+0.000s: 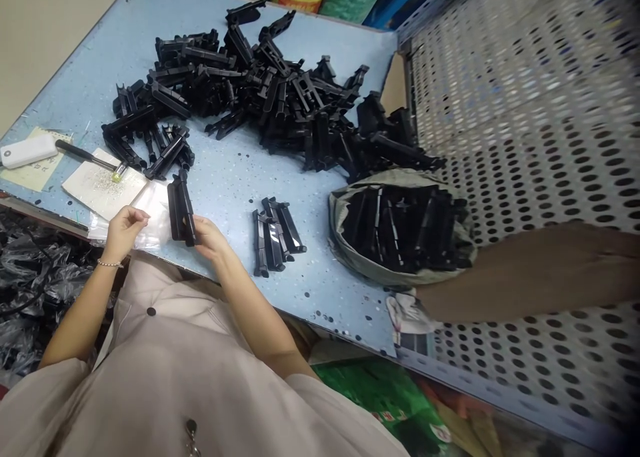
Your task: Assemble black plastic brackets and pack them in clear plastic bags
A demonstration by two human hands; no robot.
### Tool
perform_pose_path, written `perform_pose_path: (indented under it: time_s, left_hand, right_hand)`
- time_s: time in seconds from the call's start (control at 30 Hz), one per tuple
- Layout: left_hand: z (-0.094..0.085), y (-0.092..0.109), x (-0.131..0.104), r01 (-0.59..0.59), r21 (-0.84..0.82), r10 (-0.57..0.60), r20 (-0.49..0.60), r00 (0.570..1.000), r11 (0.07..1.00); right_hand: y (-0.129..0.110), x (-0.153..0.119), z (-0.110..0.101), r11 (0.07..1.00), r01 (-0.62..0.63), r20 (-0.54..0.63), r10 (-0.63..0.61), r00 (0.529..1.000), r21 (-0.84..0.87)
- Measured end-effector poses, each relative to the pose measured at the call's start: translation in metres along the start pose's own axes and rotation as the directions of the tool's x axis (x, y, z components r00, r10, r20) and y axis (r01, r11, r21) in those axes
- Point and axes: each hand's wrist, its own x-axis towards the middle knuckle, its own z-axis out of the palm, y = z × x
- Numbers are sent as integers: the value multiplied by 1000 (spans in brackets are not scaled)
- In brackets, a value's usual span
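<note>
While black parts (pixel 273 97) litter the blue tabletop (pixel 225 170), perforated panelling (pixel 525 144) flanks it.

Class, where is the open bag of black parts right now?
In the head view, the bag sits on the blue table, right of the small parts group and below the large pile.

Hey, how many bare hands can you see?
2: your left hand, by the clear plastic; your right hand, holding a black part. Others may be hidden.
</note>
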Motion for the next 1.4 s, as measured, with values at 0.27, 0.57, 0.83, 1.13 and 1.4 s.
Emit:
perform_pose_path:
  time_s: [0.27,0.57,0.83,1.13,1.4]
  left_hand:
    - [18,1,1,15,12,-14,-90,996,1000]
    - [7,12,-11,-364,584,348,144,926,726]
    - [6,16,-7,-389,611,347,193,918,690]
    - [25,23,-45,-607,312,386,545,745,731]
    - [24,32,-73,-616,344,341,597,726,709]
  right_hand:
    - [-8,-16,16,997,34,8,-33,999,-65]
    - [-5,-20,5,993,41,-43,-46,998,-107]
    - [-4,-61,-10,999,3,-42,-5,999,-38]
    - [19,-46,0,994,-110,-62,111,992,19]
    - [20,-50,21,831,212,-134,-322,937,-515]
